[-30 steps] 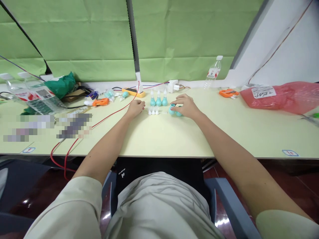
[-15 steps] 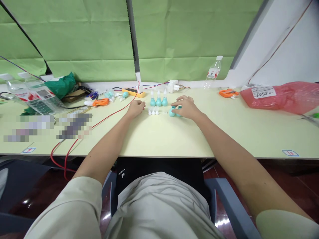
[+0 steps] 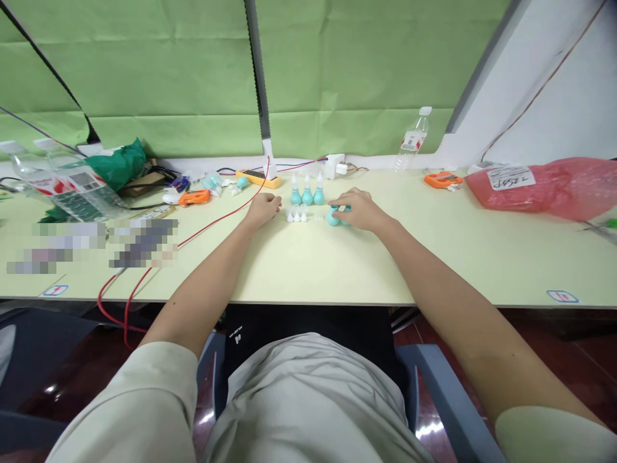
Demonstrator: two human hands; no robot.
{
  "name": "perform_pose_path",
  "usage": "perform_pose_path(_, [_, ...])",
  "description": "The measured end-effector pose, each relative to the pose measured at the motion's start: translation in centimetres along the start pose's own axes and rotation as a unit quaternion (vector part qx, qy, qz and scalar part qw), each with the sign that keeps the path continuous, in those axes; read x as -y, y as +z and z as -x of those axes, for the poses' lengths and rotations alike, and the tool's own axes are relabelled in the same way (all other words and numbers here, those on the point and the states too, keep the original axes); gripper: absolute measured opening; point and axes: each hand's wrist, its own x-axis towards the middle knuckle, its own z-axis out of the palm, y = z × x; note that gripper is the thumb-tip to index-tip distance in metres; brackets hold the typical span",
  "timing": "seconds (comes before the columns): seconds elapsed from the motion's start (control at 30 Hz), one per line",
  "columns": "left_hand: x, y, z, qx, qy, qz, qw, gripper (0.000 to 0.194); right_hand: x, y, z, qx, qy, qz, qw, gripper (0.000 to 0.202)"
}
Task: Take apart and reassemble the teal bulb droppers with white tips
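Three teal bulbs with clear tips [image 3: 307, 195] stand upright in a row on the pale table [image 3: 318, 270]. Just in front of them sit several small white pieces [image 3: 296, 217]. My right hand [image 3: 359, 209] has its thumb and fingers around a teal bulb [image 3: 332, 216] to the right of the row; a second teal bulb is partly hidden under the fingers. My left hand [image 3: 265, 209] rests on the table left of the white pieces, its fingers curled together; whether they hold anything is hidden.
Behind my left hand lie a yellow meter [image 3: 260, 179] and a red cable [image 3: 216, 222]. Orange clamps [image 3: 194, 197] and bottles [image 3: 80, 186] are at left. A clear bottle [image 3: 412, 141], another orange tool [image 3: 441, 180] and a red bag [image 3: 544, 186] are at right.
My right hand's fingers have come down slightly and closed on the teal bulb. My left hand has barely moved.
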Motion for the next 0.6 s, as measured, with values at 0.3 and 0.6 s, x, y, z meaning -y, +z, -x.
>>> perform_pose_path(0.3, [-0.1, -0.1, 0.1, 0.000, 0.001, -0.002, 1.000, 0.029, 0.4, -0.2, 0.3, -0.010, 0.012, -0.005, 1.000, 0.035])
perform_pose_path(0.6, [-0.2, -0.1, 0.1, -0.010, 0.003, -0.001, 1.000, 0.027, -0.3, -2.1, -0.2, -0.215, 0.174, -0.330, 0.903, 0.029])
